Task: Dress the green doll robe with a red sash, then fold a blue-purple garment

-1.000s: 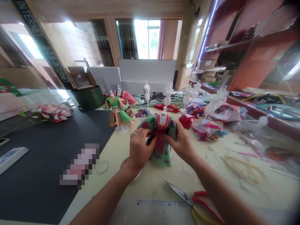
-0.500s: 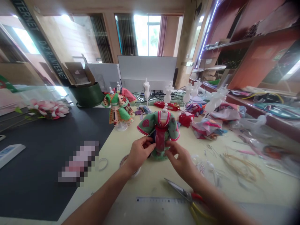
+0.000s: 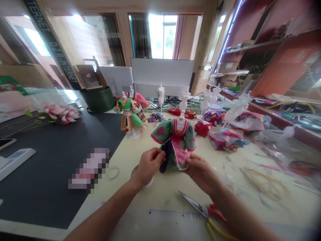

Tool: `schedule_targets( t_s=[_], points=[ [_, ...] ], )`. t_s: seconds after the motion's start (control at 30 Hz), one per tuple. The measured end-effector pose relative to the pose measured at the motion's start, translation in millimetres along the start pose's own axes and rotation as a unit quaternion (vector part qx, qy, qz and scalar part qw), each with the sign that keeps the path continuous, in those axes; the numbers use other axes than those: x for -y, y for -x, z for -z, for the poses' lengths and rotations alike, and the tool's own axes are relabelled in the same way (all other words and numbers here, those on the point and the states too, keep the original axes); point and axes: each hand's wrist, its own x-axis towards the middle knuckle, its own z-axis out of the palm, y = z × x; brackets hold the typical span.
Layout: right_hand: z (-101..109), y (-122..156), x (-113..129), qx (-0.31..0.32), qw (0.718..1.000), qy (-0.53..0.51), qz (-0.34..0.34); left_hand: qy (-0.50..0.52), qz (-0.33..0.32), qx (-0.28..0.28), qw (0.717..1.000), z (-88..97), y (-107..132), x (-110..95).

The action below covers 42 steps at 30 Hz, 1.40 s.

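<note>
A small green floral robe with pink trim (image 3: 173, 137) stands on a white dress form (image 3: 182, 117) in the middle of the cream table (image 3: 160, 197). My left hand (image 3: 150, 165) pinches a dark navy fabric strip (image 3: 165, 155) at the robe's front. My right hand (image 3: 199, 174) grips the lower end of a pink front panel (image 3: 182, 157), which is edged in white. The robe's lower part is partly hidden behind my hands. A small round tape roll (image 3: 141, 175) lies just beneath my left hand.
Red-and-yellow-handled scissors (image 3: 204, 211) and a metal ruler (image 3: 173, 213) lie close to the near table edge. A dressed form (image 3: 130, 115), bare white forms (image 3: 184, 102) and fabric scraps (image 3: 225, 139) stand behind. A black mat (image 3: 57, 170) adjoins the table's left side.
The pink panel has swung to the right with my right hand, and the navy strip now hangs apart from it at the left. The robe has shifted slightly.
</note>
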Motion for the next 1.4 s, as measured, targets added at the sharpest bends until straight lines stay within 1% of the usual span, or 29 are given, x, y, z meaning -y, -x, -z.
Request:
schedule_targets(
  t_s=[0.1, 0.17, 0.2, 0.3, 0.37, 0.53, 0.67, 0.77, 0.83, 0.9, 1.07, 1.17, 1.23, 1.3, 1.33, 1.4],
  points=[
    [-2.1, 0.5, -0.3, 0.025, 0.999, -0.028, -0.009, 0.038, 0.021, 0.065, 0.997, 0.4, 3.0, -3.6],
    [-5.3, 0.8, -1.5, 0.042, 0.999, -0.003, -0.015, 0.060, 0.030, 0.096, 0.993, -0.4, 4.5, -4.3],
    [-6.9, 0.9, -2.3, 0.041, 0.999, 0.030, -0.017, 0.068, 0.033, 0.102, 0.992, -1.1, 4.7, -3.8],
    [-9.0, 1.0, -5.8, 0.011, 0.989, 0.150, -0.015, 0.075, 0.041, 0.085, 0.993, -3.9, 2.7, 1.3],
    [-7.0, 0.5, -9.1, -0.011, 0.981, 0.196, -0.008, 0.069, 0.045, 0.067, 0.994, -5.8, 0.1, 5.7],
    [5.6, -3.1, -16.7, -0.057, 0.967, 0.246, 0.028, 0.049, 0.049, 0.041, 0.997, -8.2, -3.7, 11.3],
    [15.4, -6.5, -15.5, -0.118, 0.953, 0.264, 0.088, 0.039, 0.062, 0.035, 0.997, -8.2, -3.6, 11.2],
    [18.8, -8.5, -11.7, -0.175, 0.941, 0.257, 0.135, 0.035, 0.071, 0.040, 0.996, -8.1, -3.8, 10.8],
    [18.1, -9.8, -8.9, -0.197, 0.940, 0.236, 0.146, 0.033, 0.074, 0.048, 0.996, -8.2, -4.3, 10.9],
    [15.3, -11.5, -5.6, -0.199, 0.949, 0.204, 0.138, 0.030, 0.076, 0.056, 0.995, -8.5, -4.9, 11.4],
    [5.4, -19.7, 4.3, -0.174, 0.975, 0.110, 0.083, 0.009, 0.075, 0.074, 0.994, -8.9, -5.0, 13.6],
    [4.1, -24.8, 7.2, -0.178, 0.980, 0.058, 0.064, -0.013, 0.070, 0.093, 0.993, -5.8, -3.0, 13.3],
    [7.4, -25.9, 6.9, -0.189, 0.980, 0.040, 0.057, -0.030, 0.066, 0.102, 0.992, 0.0, -1.4, 12.1],
    [14.1, -24.9, 6.3, -0.207, 0.976, 0.036, 0.053, -0.045, 0.056, 0.094, 0.993, 9.1, -0.3, 10.0],
    [18.1, -24.0, 6.5, -0.221, 0.973, 0.038, 0.054, -0.051, 0.047, 0.079, 0.994, 14.7, 0.0, 8.3],
    [25.4, -21.8, 9.1, -0.256, 0.963, 0.048, 0.074, -0.060, 0.018, 0.025, 0.998, 26.3, -0.5, 3.2]
  ],
)
